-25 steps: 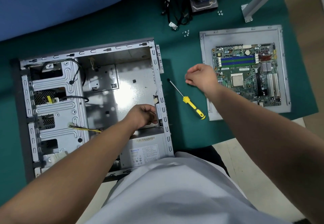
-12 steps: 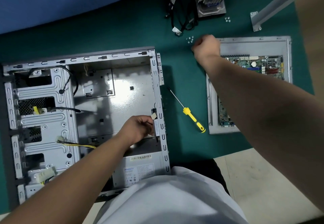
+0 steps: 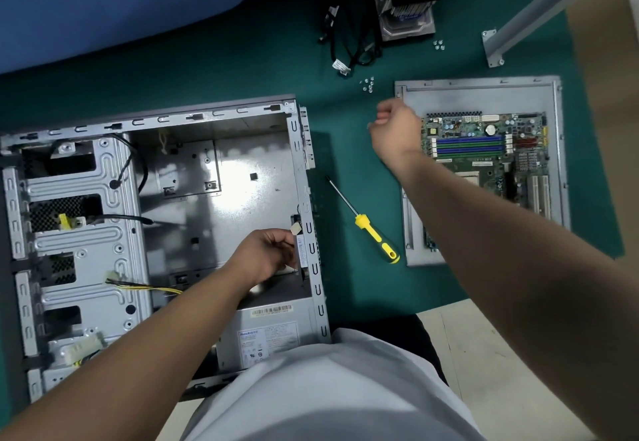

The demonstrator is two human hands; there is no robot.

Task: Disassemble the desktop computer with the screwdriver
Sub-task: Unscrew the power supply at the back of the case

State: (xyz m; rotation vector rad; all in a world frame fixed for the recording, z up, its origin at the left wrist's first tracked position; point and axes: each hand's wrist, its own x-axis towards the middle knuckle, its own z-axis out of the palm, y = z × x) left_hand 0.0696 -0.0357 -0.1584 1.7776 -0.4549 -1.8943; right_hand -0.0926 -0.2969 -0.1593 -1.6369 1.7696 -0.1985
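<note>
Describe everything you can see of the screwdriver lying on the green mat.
The screwdriver has a thin, bare metal shaft and a yellow handle with a dark grip section and a hole near its end; the handle looks like plastic. It lies flat on the green mat, slanted, with the tip pointing up and left toward the computer case and the handle down and right near the metal panel. No hand touches it.

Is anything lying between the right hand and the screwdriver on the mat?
Nothing visible does. The right hand hangs above bare green mat, and the screwdriver lies nearer the person with only open mat between them. The computer case sits to its left, the motherboard tray to its right.
</note>
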